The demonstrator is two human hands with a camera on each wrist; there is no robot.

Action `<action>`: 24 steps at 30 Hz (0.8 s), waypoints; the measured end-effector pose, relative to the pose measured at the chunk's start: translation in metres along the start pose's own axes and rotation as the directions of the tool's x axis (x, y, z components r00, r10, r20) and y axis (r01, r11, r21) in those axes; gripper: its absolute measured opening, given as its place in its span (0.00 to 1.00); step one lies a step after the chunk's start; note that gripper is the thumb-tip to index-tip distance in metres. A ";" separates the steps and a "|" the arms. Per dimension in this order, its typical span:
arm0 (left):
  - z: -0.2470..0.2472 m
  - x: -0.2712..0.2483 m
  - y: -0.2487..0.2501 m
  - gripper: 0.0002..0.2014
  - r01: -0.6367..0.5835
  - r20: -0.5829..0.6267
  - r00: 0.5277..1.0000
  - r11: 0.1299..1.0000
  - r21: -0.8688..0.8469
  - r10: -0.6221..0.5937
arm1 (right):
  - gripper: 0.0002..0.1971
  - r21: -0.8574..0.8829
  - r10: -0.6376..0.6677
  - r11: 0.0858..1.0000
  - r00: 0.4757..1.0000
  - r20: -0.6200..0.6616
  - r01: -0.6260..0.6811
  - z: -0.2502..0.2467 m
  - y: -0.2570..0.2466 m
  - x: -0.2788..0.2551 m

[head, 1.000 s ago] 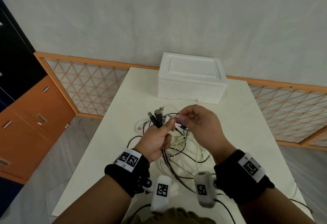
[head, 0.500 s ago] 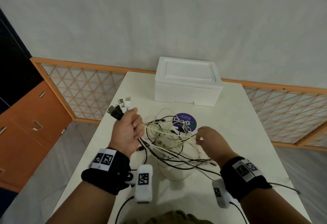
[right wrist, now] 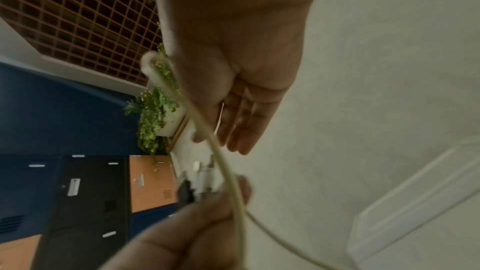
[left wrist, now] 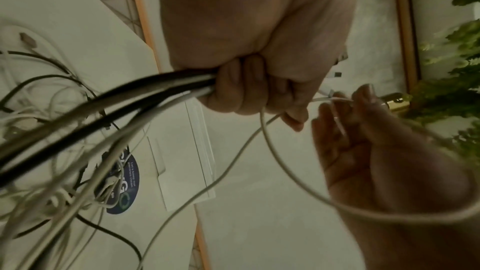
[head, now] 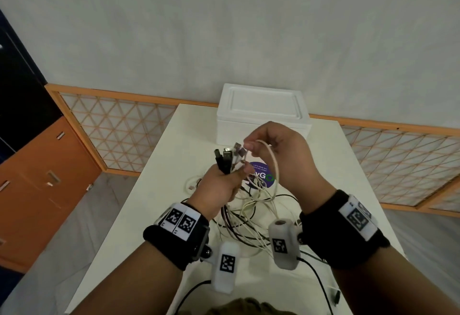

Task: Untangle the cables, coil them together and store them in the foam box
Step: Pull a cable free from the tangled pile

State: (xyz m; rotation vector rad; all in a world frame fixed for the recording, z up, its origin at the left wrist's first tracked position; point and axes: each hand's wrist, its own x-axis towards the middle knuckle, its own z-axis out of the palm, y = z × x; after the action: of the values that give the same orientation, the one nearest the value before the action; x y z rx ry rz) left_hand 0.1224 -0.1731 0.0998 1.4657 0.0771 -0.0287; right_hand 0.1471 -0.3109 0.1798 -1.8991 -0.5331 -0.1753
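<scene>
Left hand (head: 219, 185) fisted round cable plug ends (head: 227, 156), right hand (head: 276, 150) pinching white cable (head: 275, 165) just beside, foam box (head: 263, 115) behind

Hidden and cut-off parts

The right hand (head: 281, 155) is covering the near front edge of the foam box (head: 261, 113) at 12 o'clock; the cables (left wrist: 78, 122) are running off the left wrist view's edge at 9 o'clock, blurring there. The plug ends (right wrist: 197, 184) are showing too blurred to identify, and both forearms are being cropped at 6 o'clock.
</scene>
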 end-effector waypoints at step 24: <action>0.013 -0.021 -0.023 0.08 0.131 0.213 0.961 0.970 0.203 -0.174 | 0.14 0.407 -0.043 0.912 0.999 -0.024 0.049 -0.021 -0.018 -0.028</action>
State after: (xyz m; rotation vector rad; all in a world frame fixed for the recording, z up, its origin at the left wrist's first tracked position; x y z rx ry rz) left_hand 0.1009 -0.1894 0.0795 1.6322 -0.0015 -0.3401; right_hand 0.1175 -0.3327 0.1929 -1.4772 -0.5575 -0.0984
